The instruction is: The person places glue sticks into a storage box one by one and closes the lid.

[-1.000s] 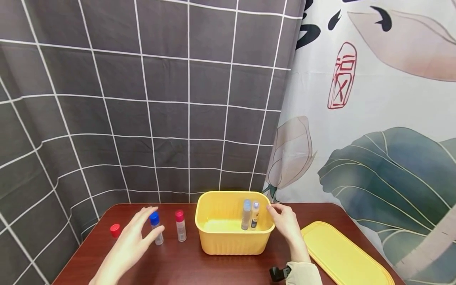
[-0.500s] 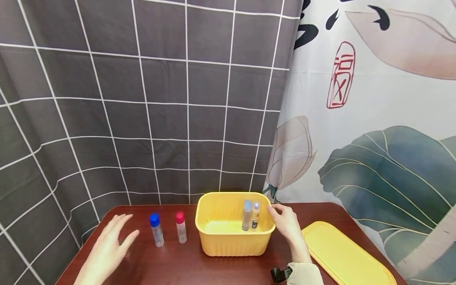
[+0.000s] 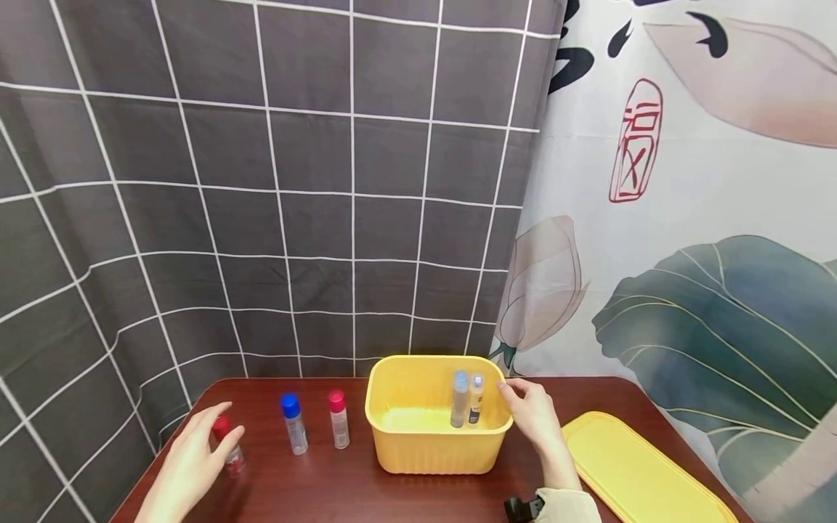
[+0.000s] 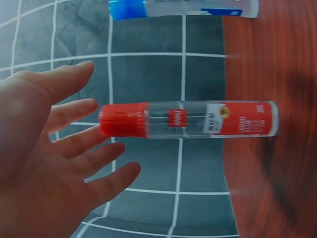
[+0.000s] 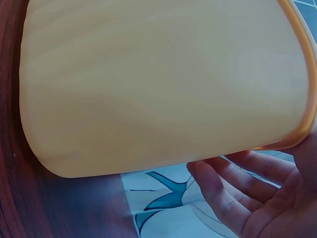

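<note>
A red-capped liquid glue bottle (image 4: 188, 120) stands upright at the left of the table. My left hand (image 3: 189, 457) is right beside it, with thumb and fingers spread around the cap's height and nothing in its grasp. The yellow box (image 3: 434, 454) stands open in the middle, and my right hand (image 3: 532, 414) holds its right rim. In the right wrist view the fingers (image 5: 223, 196) lie along the outside of the box. Within the box, two clear bottles stand upright side by side, one with a pale blue cap (image 3: 461, 379) and one with a dark label (image 3: 474, 417).
Between the left hand and the box stand a blue-capped bottle (image 3: 295, 427) and a pinkish-red-capped bottle (image 3: 339, 423). The yellow lid (image 3: 644, 465) lies flat on the right of the dark red table (image 3: 353, 501). A grey grid curtain (image 3: 314, 232) hangs behind.
My left hand has moved left and down, away from the blue-capped bottle, to the red-capped glue bottle. My right hand stays on the box rim.
</note>
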A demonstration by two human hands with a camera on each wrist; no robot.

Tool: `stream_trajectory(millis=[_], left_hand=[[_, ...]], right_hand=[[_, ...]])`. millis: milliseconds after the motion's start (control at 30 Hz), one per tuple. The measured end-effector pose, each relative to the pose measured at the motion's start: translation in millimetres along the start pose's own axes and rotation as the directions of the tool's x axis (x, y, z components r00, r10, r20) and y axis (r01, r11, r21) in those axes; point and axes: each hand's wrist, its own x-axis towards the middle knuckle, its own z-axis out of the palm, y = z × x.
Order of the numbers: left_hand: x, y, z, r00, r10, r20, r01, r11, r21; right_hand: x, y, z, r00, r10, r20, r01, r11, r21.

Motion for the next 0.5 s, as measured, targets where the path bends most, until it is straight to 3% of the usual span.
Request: stream_trajectory(millis=[300,500], left_hand=[[0.5,-9.2,4.0,0.995,-0.053,0.081,0.052,0.999,0.004],[-1.0,-15.4,2.2,0.996,-0.063,0.066,0.063,0.998,-0.003]], right_hand=[[-1.1,2.3,-1.2,1.000,-0.017,-0.019,0.017,1.000,-0.011],[-1.6,0.9,-0.2,0.999,-0.025,-0.030,0.024,1.000,-0.009]])
